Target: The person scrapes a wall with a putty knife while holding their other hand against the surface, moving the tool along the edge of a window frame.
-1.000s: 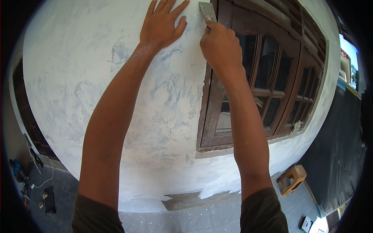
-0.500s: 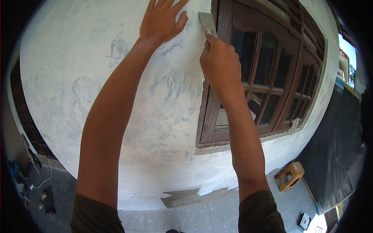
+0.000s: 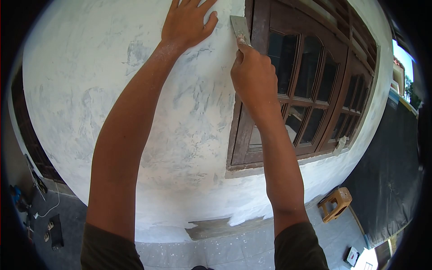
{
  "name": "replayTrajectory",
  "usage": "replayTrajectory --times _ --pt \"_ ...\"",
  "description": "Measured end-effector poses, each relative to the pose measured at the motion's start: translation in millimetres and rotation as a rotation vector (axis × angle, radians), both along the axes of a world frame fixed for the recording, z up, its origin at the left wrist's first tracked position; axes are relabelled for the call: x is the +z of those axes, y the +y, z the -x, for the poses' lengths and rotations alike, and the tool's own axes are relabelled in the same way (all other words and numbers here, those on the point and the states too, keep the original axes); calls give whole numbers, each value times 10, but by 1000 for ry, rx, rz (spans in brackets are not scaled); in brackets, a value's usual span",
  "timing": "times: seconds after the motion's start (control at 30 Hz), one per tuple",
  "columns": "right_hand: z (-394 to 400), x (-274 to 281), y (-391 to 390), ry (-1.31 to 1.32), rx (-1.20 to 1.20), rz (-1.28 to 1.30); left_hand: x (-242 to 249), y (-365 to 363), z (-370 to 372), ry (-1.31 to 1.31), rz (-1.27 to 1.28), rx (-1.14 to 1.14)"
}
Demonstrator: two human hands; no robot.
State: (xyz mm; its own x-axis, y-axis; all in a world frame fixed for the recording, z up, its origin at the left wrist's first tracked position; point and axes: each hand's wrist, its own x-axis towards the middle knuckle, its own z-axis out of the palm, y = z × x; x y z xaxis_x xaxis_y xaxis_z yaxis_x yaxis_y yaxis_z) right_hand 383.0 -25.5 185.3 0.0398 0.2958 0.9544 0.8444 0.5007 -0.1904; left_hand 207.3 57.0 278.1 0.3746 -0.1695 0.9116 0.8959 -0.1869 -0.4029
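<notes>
My left hand (image 3: 186, 24) lies flat against the patchy white wall (image 3: 180, 121), fingers spread, with the fingertips cut off at the top of the view. White dust speckles that wrist. My right hand (image 3: 255, 74) is wrapped round the handle of a putty knife (image 3: 240, 28), its flat metal blade pointing up. The blade is at the strip of wall beside the brown wooden window frame (image 3: 257, 27). Whitish residue coats the lower blade near my fingers. Most of the handle is hidden in my fist.
Glazed window panels (image 3: 310, 67) stand right of my right arm. A brown plastic stool (image 3: 336, 204) is on the grey floor (image 3: 243, 249) at lower right, near a dark sheet (image 3: 382, 166). A white cable (image 3: 56, 202) lies at lower left.
My right hand and the putty knife have shifted down very slightly along the window's edge. My left hand stays in nearly the same place on the wall.
</notes>
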Motion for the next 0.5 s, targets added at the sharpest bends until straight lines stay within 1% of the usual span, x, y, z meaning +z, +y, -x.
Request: replayTrajectory --times 0.07,0.13,0.2,0.27,0.33,0.43,0.47,0.5 --pt "11 211 38 25 23 -20 12 1 -3 3 -5 18" --pt "21 448 43 31 58 -101 4 -18 3 3 26 -13" --pt "14 392 1 29 37 -82 8 -17 9 6 17 -11" --pt "13 219 -81 27 14 -61 19 -3 14 8 10 -12" --pt "12 -27 -146 21 -22 127 11 -3 4 5 2 -3" --pt "2 64 -65 37 -9 148 5 -17 4 4 17 5" --pt "0 184 -8 37 -6 148 2 -18 4 5 17 7" --pt "0 344 56 35 24 7 -11 -28 4 3 20 0"
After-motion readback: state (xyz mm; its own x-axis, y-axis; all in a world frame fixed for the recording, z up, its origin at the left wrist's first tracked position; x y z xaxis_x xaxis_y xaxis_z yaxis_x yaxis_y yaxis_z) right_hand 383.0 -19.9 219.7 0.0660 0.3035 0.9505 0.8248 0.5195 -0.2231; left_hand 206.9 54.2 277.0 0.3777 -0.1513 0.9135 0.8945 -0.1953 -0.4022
